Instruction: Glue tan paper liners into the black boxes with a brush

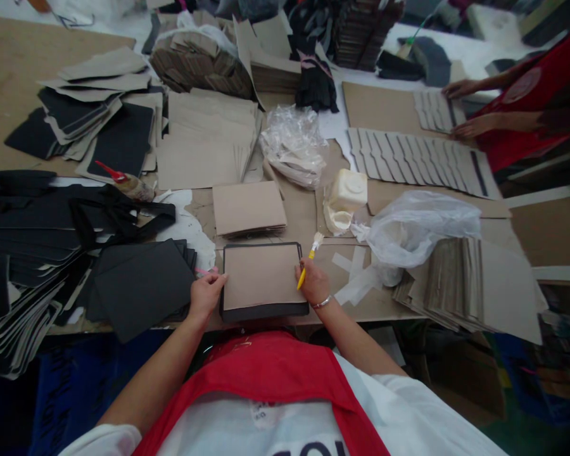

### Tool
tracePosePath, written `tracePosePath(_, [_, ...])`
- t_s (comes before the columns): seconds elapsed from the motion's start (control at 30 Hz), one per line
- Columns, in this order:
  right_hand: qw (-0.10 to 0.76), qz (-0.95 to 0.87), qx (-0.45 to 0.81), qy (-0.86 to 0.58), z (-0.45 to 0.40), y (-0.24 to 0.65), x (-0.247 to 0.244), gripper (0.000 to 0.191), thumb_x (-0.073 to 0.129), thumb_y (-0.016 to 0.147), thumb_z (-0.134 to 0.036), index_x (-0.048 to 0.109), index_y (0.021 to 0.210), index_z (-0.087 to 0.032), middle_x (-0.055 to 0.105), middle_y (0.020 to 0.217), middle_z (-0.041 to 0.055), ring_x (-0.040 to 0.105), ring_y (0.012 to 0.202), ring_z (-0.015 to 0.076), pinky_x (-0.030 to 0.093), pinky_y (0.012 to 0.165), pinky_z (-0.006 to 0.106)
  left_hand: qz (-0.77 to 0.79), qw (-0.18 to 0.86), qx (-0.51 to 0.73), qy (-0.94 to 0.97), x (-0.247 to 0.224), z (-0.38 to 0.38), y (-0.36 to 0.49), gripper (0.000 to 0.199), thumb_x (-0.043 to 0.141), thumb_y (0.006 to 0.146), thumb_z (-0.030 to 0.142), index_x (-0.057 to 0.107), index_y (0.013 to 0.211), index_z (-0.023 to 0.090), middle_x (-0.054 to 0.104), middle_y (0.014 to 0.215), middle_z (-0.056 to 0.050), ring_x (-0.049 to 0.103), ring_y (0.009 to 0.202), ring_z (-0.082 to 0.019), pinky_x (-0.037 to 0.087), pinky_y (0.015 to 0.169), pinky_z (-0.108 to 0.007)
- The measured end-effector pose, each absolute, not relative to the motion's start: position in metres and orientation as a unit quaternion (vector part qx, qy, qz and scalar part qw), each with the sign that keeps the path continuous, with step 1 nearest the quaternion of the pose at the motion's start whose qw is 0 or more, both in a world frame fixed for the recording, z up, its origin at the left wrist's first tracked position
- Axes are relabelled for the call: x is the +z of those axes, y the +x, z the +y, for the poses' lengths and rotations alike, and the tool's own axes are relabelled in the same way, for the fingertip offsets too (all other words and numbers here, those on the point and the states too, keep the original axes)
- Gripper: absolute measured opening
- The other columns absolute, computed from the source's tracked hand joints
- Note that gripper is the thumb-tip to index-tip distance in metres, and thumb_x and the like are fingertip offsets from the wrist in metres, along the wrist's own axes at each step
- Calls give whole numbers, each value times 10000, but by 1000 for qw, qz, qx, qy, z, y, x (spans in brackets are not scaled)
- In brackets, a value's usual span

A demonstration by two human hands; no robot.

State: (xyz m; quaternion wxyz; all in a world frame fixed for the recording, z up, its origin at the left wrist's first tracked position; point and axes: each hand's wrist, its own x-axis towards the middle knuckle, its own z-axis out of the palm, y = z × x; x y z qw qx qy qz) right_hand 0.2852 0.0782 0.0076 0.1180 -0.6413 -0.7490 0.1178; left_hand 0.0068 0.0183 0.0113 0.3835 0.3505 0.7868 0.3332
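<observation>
In front of me a tan board [263, 277] lies over a black panel [261, 311], whose dark border shows on all sides, widest along the near edge. My left hand [206, 292] pinches the left edge of the board. At the right edge is my right hand [315, 282], its fingers closed around a yellow-handled brush [307, 268] with whitish bristles pointing away from me. Its fingertips also touch the board's side. Just beyond sits a stack of tan boards [249, 208]. Black panels [145, 282] lie piled left of my left hand.
A white glue container [349, 190] and plastic bags [418, 225] stand right of centre. Tan board stacks [484, 278] reach the right table edge. A red-tipped bottle [123, 180] lies at left. Across the table, a co-worker's hands [470, 123] touch rows of overlapping tan pieces [418, 158].
</observation>
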Motion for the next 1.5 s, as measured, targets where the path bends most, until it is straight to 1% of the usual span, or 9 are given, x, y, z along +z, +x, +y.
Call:
tracePosePath(0.6, [93, -759, 69, -641, 78, 279, 4, 297, 411, 868, -352, 576, 998, -141, 613, 732, 89, 526, 603, 174, 320, 543, 272, 762, 393, 345, 382, 10, 25, -5, 236, 644, 667, 342, 626, 525, 154, 576, 524, 12, 542, 598, -133, 401, 660, -244])
tracePosePath(0.77, [90, -761, 71, -638, 79, 280, 3, 296, 416, 866, -348, 575, 1003, -140, 623, 729, 91, 531, 605, 176, 309, 545, 270, 767, 377, 333, 399, 4, 25, -7, 249, 637, 670, 366, 635, 536, 156, 587, 543, -4, 538, 578, -135, 382, 620, -249])
tracePosePath(0.97, [66, -767, 78, -633, 80, 275, 12, 251, 419, 865, -310, 569, 984, -147, 631, 745, 112, 551, 629, 193, 344, 576, 285, 786, 323, 208, 485, 21, 25, -6, 249, 580, 745, 383, 657, 647, 167, 629, 638, -43, 563, 617, -166, 375, 602, -265])
tracePosePath(1.07, [49, -764, 80, -638, 86, 282, 28, 283, 479, 854, -376, 561, 996, -145, 639, 761, 132, 568, 653, 209, 364, 593, 297, 773, 203, 136, 585, 38, 28, 1, 190, 573, 770, 308, 666, 858, 168, 652, 850, -100, 586, 807, -220, 410, 725, -309])
tracePosePath(1.13, [78, -754, 82, -647, 91, 293, 45, 363, 488, 850, -451, 561, 1026, -142, 641, 777, 132, 578, 659, 212, 376, 594, 299, 727, 131, 132, 661, 47, 29, 12, 273, 556, 781, 227, 629, 1040, 180, 622, 1053, -135, 546, 991, -260, 395, 844, -366])
tracePosePath(1.23, [193, -728, 169, -636, 97, 301, 76, 468, 406, 879, -526, 524, 1147, -161, 630, 736, 70, 570, 597, 172, 395, 572, 283, 607, 124, 156, 770, 51, 30, 38, 337, 488, 822, 164, 589, 1140, 212, 577, 1188, -122, 484, 1113, -258, 354, 941, -405])
tracePosePath(1.33, [296, -657, 386, -577, 105, 283, 98, 535, 280, 902, -579, 512, 1175, -181, 572, 616, -6, 511, 474, 110, 389, 492, 235, 528, 141, 142, 825, 42, 27, 66, 297, 502, 843, 234, 592, 1126, 218, 584, 1165, -98, 485, 1096, -240, 368, 935, -396])
tracePosePath(1.4, [310, -594, 517, -533, 112, 256, 99, 560, 281, 881, -617, 573, 1047, -169, 549, 577, -22, 476, 425, 81, 369, 439, 205, 521, 139, 125, 833, 32, 24, 77, 291, 521, 846, 310, 596, 1112, 222, 585, 1151, -91, 489, 1076, -243, 380, 916, -404])
tracePosePath(1.5, [296, -534, 605, -511, 118, 206, 82, 467, 448, 806, -613, 587, 813, -167, 539, 551, -33, 457, 396, 63, 352, 398, 185, 529, 129, 137, 828, 17, 21, 80, 315, 520, 851, 371, 601, 1119, 225, 579, 1169, -93, 476, 1099, -250, 372, 926, -415])
